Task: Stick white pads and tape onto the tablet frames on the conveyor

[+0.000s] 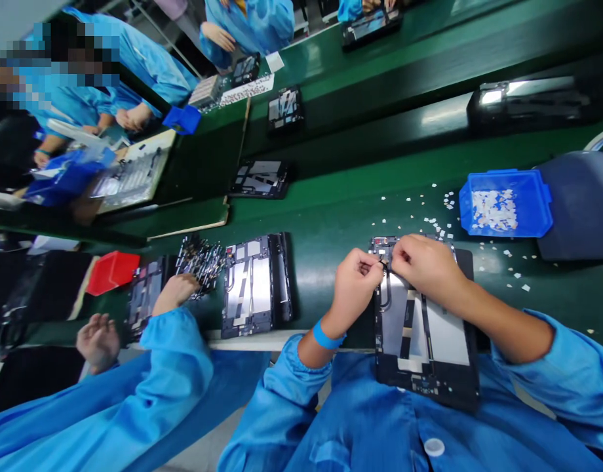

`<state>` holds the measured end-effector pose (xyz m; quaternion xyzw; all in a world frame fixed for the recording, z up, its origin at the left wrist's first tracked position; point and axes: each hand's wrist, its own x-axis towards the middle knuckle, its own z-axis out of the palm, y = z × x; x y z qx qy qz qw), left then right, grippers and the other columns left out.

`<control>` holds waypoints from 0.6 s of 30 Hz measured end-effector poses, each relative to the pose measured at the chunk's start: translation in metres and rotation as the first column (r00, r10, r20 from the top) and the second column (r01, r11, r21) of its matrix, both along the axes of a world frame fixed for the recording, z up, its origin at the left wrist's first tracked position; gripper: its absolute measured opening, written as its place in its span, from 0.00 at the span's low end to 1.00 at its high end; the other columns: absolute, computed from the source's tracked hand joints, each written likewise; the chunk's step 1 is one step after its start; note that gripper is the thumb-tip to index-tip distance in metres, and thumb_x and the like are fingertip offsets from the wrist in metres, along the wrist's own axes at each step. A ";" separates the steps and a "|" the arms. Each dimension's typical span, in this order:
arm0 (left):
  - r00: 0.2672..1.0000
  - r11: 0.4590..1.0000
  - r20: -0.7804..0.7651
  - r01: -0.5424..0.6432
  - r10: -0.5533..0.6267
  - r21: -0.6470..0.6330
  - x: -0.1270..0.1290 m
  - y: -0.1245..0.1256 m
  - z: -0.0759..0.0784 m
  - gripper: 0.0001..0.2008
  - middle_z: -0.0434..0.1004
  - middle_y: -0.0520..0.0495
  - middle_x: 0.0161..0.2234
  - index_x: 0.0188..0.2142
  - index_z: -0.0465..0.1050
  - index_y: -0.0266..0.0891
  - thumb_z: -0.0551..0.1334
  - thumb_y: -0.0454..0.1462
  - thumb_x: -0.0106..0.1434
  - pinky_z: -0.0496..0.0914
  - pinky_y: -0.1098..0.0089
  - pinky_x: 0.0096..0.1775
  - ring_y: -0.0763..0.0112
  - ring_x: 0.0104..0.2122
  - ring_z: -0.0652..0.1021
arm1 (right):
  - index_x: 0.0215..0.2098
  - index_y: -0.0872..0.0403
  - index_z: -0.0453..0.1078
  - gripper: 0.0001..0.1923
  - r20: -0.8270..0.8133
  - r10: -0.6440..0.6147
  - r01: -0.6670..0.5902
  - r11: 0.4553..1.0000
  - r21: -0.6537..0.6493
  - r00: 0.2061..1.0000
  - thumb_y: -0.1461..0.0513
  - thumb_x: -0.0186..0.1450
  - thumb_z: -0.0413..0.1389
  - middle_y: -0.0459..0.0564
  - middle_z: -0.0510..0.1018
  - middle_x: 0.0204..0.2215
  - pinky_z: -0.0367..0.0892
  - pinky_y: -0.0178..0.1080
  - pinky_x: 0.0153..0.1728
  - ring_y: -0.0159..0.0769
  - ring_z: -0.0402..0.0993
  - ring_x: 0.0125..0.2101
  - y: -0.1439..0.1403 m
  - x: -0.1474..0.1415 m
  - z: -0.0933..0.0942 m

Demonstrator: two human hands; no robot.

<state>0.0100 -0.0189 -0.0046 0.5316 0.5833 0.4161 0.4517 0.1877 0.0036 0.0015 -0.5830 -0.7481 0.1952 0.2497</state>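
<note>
An opened tablet [446, 334] with bare inner parts, silvery panels and dark flat cables lies before me, its lower end jutting over the table's front edge. My left hand [356, 283], with a blue band at the wrist, is closed in a pinch at the tablet's upper left. Between those fingertips is the end of a thin black cable [387, 296] that curves down over the panel. My right hand [427, 265] rests across the tablet's top with its fingers curled and pinched close to the left fingertips. Whatever it grips is hidden.
A blue bin [544, 203] of small white pieces stands at back right, with loose white pieces [432, 223] scattered nearby. At left are more opened tablets [247, 288], a heap of small dark parts [200, 262], and a co-worker's hand [176, 292]. Other tablets [286, 110] lie farther back.
</note>
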 end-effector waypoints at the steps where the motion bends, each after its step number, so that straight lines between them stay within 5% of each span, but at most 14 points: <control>1: 0.999 1.000 0.033 -0.005 0.006 -0.026 -0.001 0.001 -0.001 0.03 0.80 0.51 0.31 0.30 0.71 0.40 0.64 0.32 0.59 0.70 0.72 0.34 0.73 0.30 0.77 | 0.27 0.51 0.71 0.05 -0.017 -0.017 0.017 1.000 0.008 1.000 0.65 0.61 0.55 0.48 0.77 0.27 0.58 0.38 0.31 0.37 0.72 0.29 0.001 0.007 0.002; 6: 0.996 0.999 0.082 -0.019 0.022 -0.041 0.000 0.004 -0.003 0.04 0.80 0.51 0.31 0.30 0.71 0.40 0.65 0.32 0.59 0.70 0.73 0.34 0.74 0.29 0.77 | 0.31 0.52 0.74 0.07 -0.050 -0.039 0.045 0.991 0.126 0.998 0.63 0.66 0.55 0.50 0.80 0.29 0.64 0.39 0.35 0.39 0.75 0.33 -0.008 0.029 0.011; 11: 1.000 0.999 -0.017 -0.005 0.006 0.049 0.004 0.000 -0.001 0.03 0.80 0.51 0.32 0.31 0.73 0.40 0.64 0.32 0.60 0.70 0.72 0.33 0.73 0.30 0.77 | 0.36 0.53 0.77 0.11 0.001 0.129 -0.128 0.981 0.146 0.992 0.63 0.71 0.53 0.53 0.83 0.34 0.67 0.40 0.42 0.41 0.78 0.37 -0.020 0.007 0.003; 18: 0.997 0.993 -0.079 0.019 -0.010 0.115 0.005 -0.003 0.000 0.03 0.81 0.51 0.32 0.31 0.74 0.41 0.64 0.32 0.60 0.71 0.71 0.34 0.72 0.31 0.78 | 0.29 0.52 0.72 0.08 0.014 0.066 -0.067 0.990 0.126 0.998 0.66 0.64 0.53 0.50 0.77 0.28 0.62 0.38 0.34 0.39 0.73 0.31 -0.011 -0.010 -0.006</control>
